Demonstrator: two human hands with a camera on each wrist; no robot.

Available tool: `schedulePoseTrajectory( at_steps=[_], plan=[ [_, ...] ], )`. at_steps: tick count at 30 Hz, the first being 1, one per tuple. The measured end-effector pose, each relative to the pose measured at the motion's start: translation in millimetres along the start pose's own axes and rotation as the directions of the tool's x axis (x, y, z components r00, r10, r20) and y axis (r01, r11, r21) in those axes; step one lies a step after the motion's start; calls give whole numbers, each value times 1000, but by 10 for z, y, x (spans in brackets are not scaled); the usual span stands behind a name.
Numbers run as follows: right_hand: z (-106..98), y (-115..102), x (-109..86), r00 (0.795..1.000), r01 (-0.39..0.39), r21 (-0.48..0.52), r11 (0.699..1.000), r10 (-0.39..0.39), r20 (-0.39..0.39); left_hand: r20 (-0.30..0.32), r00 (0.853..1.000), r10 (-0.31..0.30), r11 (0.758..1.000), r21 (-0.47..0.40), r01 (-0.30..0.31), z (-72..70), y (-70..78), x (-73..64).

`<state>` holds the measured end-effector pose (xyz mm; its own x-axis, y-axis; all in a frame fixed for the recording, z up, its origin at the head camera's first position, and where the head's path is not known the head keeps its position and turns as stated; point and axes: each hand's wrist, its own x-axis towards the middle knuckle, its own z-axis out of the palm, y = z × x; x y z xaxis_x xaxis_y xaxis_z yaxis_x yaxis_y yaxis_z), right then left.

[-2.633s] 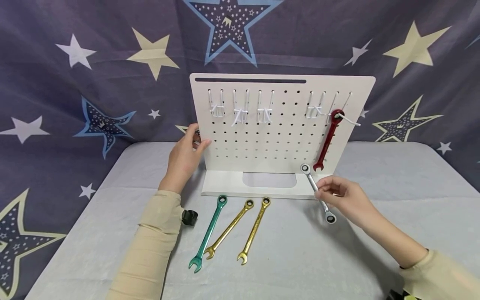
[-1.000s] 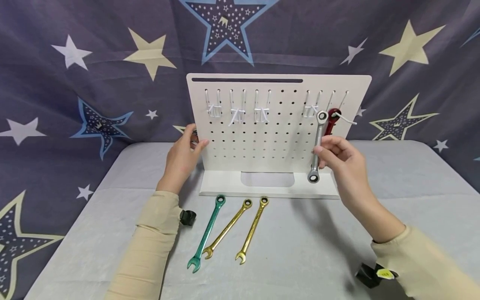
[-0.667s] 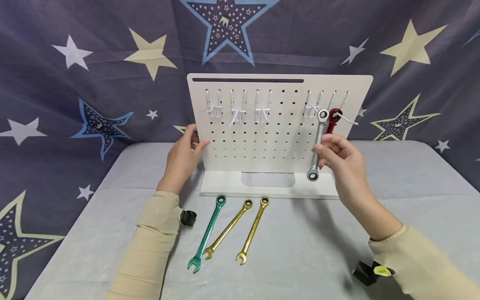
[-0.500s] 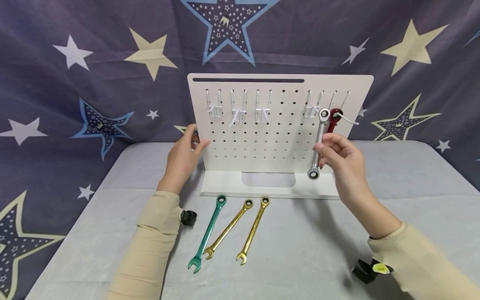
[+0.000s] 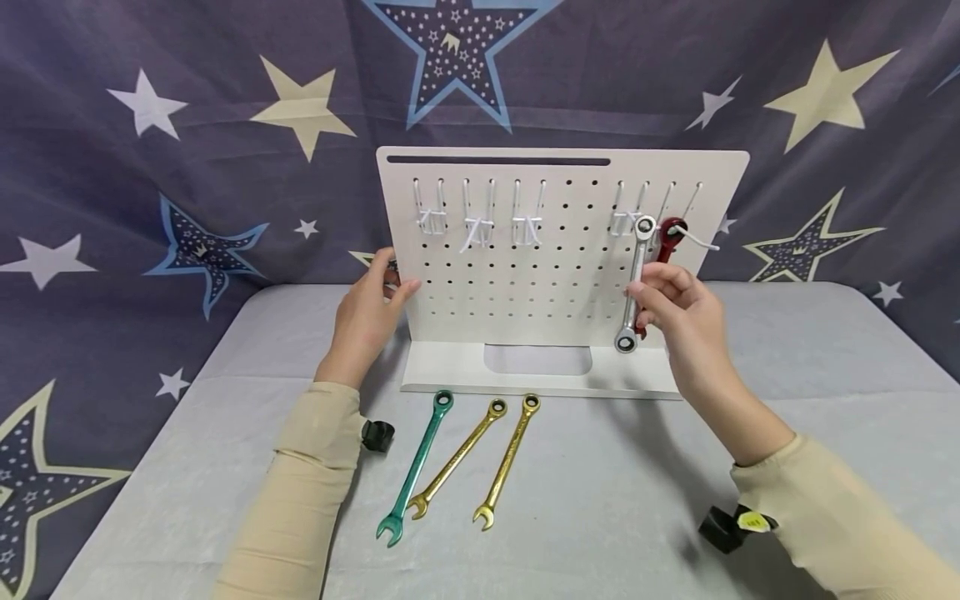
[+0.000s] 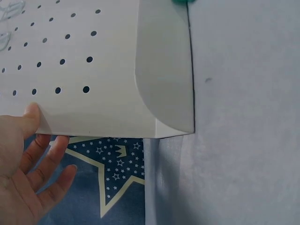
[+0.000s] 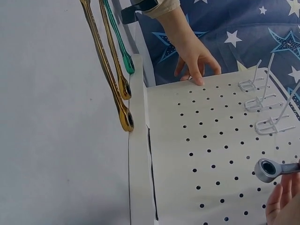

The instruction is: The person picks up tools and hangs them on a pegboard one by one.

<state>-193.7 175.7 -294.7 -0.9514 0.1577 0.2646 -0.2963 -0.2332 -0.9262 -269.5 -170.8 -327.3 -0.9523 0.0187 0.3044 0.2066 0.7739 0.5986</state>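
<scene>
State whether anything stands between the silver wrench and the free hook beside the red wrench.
Nothing visible does. The right hand holds the silver wrench near the free hook; the red wrench hangs to the right.

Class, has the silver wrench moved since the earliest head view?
Yes, upward: against the white pegboard, the silver wrench has risen from in front of its base to beside the hanging red wrench.
</scene>
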Motion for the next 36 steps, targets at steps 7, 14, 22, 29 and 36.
schedulePoseTrajectory(
  at_steps=[7, 14, 22, 29, 36],
  plan=[
    [13, 12, 31, 1000, -9, -9, 1000, 9, -1, -4, 1000, 3, 1000, 1, -3, 0, 5, 3],
    [20, 38, 70, 1000, -15, -19, 1000, 14, -8, -4, 1000, 2, 1000, -3, -2, -8, 21, 1],
    [31, 65, 124, 1000, -17, -2, 1000, 17, -23, -14, 1000, 7, 1000, -1, -7, -14, 31, -3],
    [31, 94, 169, 1000, 6, 12, 1000, -6, -24, -14, 1000, 6, 1000, 3, -6, -3, 20, -1],
    [26, 121, 203, 1000, 9, -33, 999, -10, -25, -21, 1000, 11, 1000, 8, -10, -5, 22, 0]
  ],
)
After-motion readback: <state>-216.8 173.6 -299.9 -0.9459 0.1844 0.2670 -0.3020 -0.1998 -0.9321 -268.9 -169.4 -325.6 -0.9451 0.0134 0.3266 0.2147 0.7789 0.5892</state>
